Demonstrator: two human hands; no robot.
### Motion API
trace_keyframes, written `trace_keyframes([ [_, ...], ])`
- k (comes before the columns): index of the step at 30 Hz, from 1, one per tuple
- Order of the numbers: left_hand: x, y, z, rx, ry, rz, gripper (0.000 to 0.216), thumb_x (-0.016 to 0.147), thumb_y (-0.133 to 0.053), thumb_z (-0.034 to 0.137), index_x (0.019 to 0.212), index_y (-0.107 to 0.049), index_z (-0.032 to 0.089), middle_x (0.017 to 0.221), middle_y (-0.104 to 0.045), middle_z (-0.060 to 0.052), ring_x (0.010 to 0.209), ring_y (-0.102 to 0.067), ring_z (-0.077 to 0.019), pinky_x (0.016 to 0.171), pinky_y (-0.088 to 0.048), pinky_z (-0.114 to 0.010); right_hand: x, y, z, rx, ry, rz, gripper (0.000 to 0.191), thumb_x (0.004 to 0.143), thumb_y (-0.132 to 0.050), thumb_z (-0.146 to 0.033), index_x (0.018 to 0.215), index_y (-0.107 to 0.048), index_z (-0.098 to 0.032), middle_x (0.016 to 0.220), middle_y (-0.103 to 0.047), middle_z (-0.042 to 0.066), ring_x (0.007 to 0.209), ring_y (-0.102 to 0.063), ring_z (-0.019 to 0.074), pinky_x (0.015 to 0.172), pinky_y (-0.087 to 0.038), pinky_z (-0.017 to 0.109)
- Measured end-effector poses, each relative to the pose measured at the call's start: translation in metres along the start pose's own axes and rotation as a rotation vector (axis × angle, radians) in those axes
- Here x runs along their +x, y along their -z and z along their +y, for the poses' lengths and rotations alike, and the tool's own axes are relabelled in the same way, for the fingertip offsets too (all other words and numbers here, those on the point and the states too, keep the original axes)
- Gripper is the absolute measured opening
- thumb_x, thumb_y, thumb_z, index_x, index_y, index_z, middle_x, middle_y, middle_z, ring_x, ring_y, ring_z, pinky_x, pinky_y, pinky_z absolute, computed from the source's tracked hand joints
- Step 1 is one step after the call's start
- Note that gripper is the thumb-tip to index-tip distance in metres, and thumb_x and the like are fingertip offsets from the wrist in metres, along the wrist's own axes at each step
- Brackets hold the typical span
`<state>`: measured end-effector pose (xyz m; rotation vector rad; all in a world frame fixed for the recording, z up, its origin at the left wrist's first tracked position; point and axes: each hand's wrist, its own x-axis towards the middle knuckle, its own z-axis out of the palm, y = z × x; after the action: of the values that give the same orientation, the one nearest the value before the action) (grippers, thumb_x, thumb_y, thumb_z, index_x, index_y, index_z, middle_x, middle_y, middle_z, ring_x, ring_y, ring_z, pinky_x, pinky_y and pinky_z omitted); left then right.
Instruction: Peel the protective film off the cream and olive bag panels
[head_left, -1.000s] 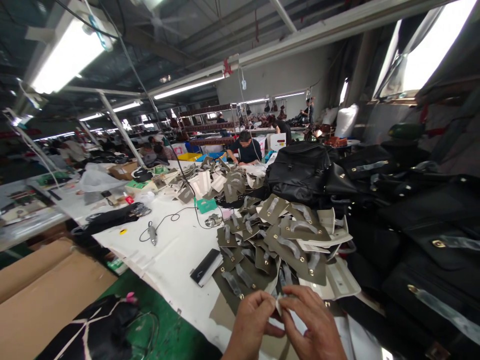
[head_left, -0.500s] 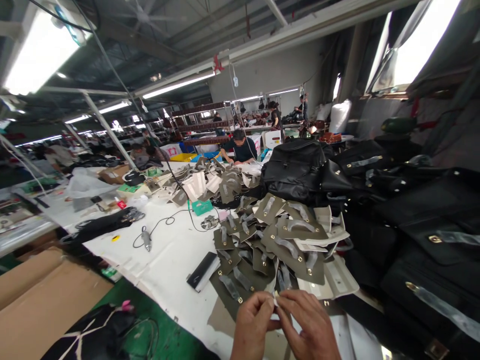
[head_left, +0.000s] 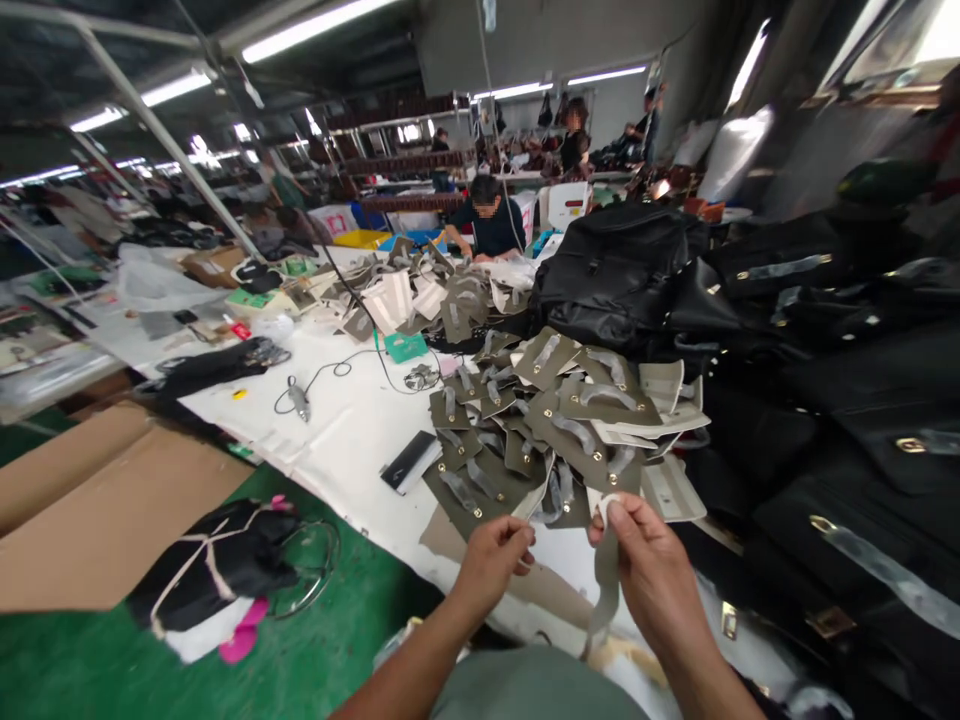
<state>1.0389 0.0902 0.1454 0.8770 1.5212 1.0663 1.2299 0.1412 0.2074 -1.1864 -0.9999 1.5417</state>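
My right hand pinches the top of a long pale strip that hangs down from its fingers. A hand's width to the left, my left hand is closed in a pinch, with what it holds too small to see. Both hands hover at the near edge of the white table, just in front of a heap of olive-green flap pieces with taped strips and brass studs.
Black bags with brass clasps pile up on the right. A corded tool, a black and white card and a teal box lie on the table. Cardboard and a black bundle sit on the green floor. People work at the far end.
My hands have drawn apart, and the right one now holds a long strip hanging down. The view has tilted downward, showing more floor and my arms.
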Motion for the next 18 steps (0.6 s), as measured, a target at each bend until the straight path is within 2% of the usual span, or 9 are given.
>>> trace_keyframes([
  [4,0.033,0.028,-0.036,0.109,0.058,0.075,0.030,0.082,-0.062,0.044,0.085,-0.069,0.015,0.065,-0.067,-0.004,0.062,-0.067,-0.0180,0.058,-0.055,-0.028,0.005,0.001,0.006,-0.014,-0.065,0.029,0.043,0.073,-0.080,-0.057,0.089,-0.070,-0.019,0.073,-0.068,0.004,0.067,-0.064,0.0206,0.062,-0.052,0.028],
  [7,0.069,0.061,-0.053,0.230,0.026,0.183,0.025,0.087,-0.056,0.037,0.094,-0.068,0.016,0.073,-0.069,-0.005,0.066,-0.069,-0.0195,0.058,-0.056,-0.029,0.008,-0.002,0.015,-0.064,-0.139,0.028,0.046,0.070,-0.082,-0.057,0.092,-0.072,-0.018,0.075,-0.069,0.006,0.069,-0.065,0.0221,0.063,-0.053,0.028],
  [9,0.097,0.088,-0.057,0.345,-0.032,0.278,0.026,0.089,-0.052,0.031,0.105,-0.066,0.016,0.086,-0.071,-0.007,0.073,-0.070,-0.0200,0.065,-0.058,-0.032,0.010,-0.006,0.019,-0.108,-0.202,-0.008,0.046,0.070,-0.082,-0.058,0.090,-0.072,-0.018,0.078,-0.071,0.006,0.072,-0.066,0.0225,0.063,-0.054,0.028],
  [11,0.128,0.116,-0.056,0.481,-0.118,0.352,0.028,0.089,-0.053,0.024,0.114,-0.063,0.016,0.104,-0.069,-0.010,0.090,-0.069,-0.0220,0.083,-0.058,-0.039,0.012,-0.012,0.021,-0.175,-0.249,-0.051,0.047,0.068,-0.081,-0.061,0.086,-0.073,-0.018,0.079,-0.071,0.006,0.074,-0.067,0.0230,0.063,-0.053,0.026],
  [14,0.174,0.156,-0.051,0.693,-0.263,0.349,0.040,0.083,-0.057,0.013,0.122,-0.062,0.018,0.131,-0.061,-0.013,0.125,-0.054,-0.0272,0.110,-0.042,-0.047,0.014,-0.027,0.017,-0.297,-0.217,-0.065,0.050,0.070,-0.077,-0.067,0.082,-0.074,-0.018,0.076,-0.071,0.006,0.073,-0.066,0.0217,0.064,-0.052,0.025],
  [16,0.203,0.178,-0.046,0.822,-0.337,0.297,0.050,0.077,-0.058,0.006,0.126,-0.061,0.019,0.144,-0.053,-0.013,0.140,-0.040,-0.0295,0.118,-0.030,-0.050,0.016,-0.039,0.012,-0.353,-0.176,-0.045,0.052,0.071,-0.073,-0.070,0.078,-0.074,-0.019,0.071,-0.069,0.005,0.069,-0.064,0.0204,0.063,-0.050,0.025],
  [18,0.229,0.195,-0.042,0.936,-0.382,0.248,0.058,0.072,-0.056,0.000,0.127,-0.061,0.017,0.150,-0.047,-0.014,0.145,-0.032,-0.0313,0.121,-0.021,-0.052,0.020,-0.049,0.009,-0.381,-0.164,-0.025,0.056,0.068,-0.071,-0.075,0.073,-0.072,-0.020,0.066,-0.068,0.005,0.065,-0.062,0.0201,0.061,-0.050,0.026],
])
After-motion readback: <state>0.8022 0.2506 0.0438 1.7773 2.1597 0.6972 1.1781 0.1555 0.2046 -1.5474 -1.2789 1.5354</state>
